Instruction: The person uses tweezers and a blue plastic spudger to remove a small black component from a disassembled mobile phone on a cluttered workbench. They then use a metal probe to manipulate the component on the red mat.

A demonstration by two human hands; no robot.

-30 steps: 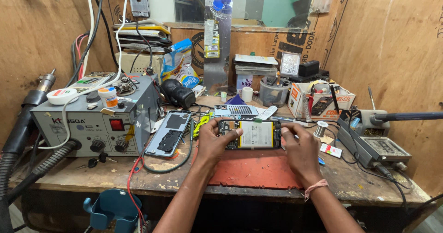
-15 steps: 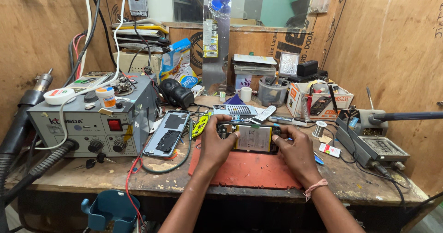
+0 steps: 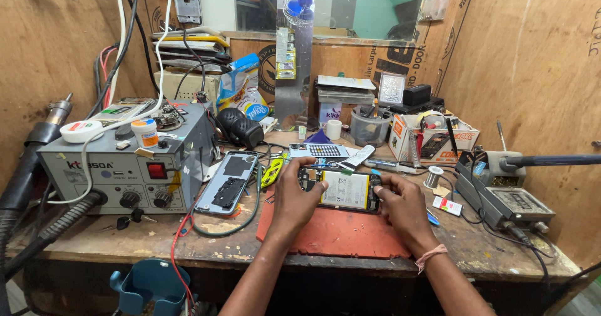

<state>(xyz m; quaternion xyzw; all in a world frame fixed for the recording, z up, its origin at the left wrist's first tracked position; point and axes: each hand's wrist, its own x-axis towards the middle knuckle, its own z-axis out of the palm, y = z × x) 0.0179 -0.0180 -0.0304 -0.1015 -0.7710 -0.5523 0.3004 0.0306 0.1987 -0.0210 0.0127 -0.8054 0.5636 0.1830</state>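
Opened phone [image 3: 345, 191] flat on the red mat [image 3: 338, 233], centre of the bench [image 3: 94, 244], battery side up. Left hand [image 3: 294, 197] clamped on its nine o'clock end, right hand [image 3: 400, 206] on the three o'clock end. Best kept level over the mat, pressed evenly on the frame edges, fingertips off battery and board.

Cluttered wooden workbench [image 3: 350, 261], red mat [image 3: 338, 234]

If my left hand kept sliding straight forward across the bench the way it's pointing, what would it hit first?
Past the opened phone it grips, the left hand would probably first meet the small calculator lying just behind, though depth is hard to judge from this view.
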